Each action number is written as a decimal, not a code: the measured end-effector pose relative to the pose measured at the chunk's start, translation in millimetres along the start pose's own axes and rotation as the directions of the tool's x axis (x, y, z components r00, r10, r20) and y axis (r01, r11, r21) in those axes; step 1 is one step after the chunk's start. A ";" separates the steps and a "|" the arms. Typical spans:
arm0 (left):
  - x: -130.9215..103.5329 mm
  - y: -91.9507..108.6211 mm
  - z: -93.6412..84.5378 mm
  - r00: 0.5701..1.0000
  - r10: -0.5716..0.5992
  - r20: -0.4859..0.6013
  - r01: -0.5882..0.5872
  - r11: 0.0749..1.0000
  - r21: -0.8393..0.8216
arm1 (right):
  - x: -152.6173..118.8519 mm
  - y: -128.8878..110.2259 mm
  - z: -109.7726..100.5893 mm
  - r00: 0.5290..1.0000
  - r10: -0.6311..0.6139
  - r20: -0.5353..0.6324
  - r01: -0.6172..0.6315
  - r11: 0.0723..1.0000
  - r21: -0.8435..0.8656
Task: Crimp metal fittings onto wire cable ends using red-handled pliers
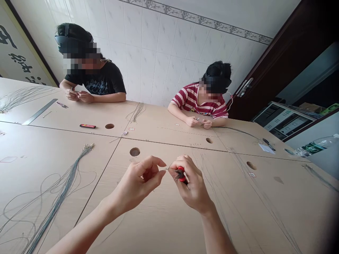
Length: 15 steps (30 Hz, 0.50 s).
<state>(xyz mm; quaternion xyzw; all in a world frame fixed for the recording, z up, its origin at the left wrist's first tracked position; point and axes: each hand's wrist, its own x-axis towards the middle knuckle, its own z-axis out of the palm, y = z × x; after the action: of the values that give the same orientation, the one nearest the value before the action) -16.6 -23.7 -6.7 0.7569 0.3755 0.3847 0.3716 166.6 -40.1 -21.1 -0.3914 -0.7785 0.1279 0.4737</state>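
Observation:
My left hand (140, 181) is held above the table in the middle of the view, its thumb and forefinger closing on the end of a thin cord (167, 169). A faint length of cord trails on the tabletop below that wrist. In my right hand (192, 185) rests a small pair of pliers (180, 174) with red grips and dark jaws, tucked in the palm. My right thumb and forefinger meet the cord's tip close to the left fingertips. Any small part at the tip is too tiny to make out.
A bundle of grey-blue cords (67, 176) with metal ends lies at left. Across the table (164, 229) two people work with their hands. A steel ruler (39, 112), a red and black marker-like item (88, 126), cable holes (135, 151) and a water bottle (319, 145) are also around.

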 end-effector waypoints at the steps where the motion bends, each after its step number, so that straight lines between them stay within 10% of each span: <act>1: -0.1 -0.9 0.1 1.000 0.030 -0.006 -0.029 0.999 0.033 | 0.1 -0.3 0.0 1.000 0.005 0.002 -0.004 1.000 -0.002; 9: 0.2 0.8 -3.9 0.966 0.257 -0.006 -0.240 0.910 0.338 | -1.1 -0.5 1.2 0.999 0.043 0.030 -0.043 0.999 0.015; 15: 1.7 -1.4 -3.2 0.975 0.220 0.012 -0.213 0.929 0.304 | 0.4 -0.8 1.0 0.998 0.039 0.046 -0.039 0.999 0.005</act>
<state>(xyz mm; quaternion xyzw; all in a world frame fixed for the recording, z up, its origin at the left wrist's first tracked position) -19.0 -20.8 -6.0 0.8372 0.3487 0.3696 0.2021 165.2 -40.2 -20.9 -0.4020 -0.7810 0.1484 0.4543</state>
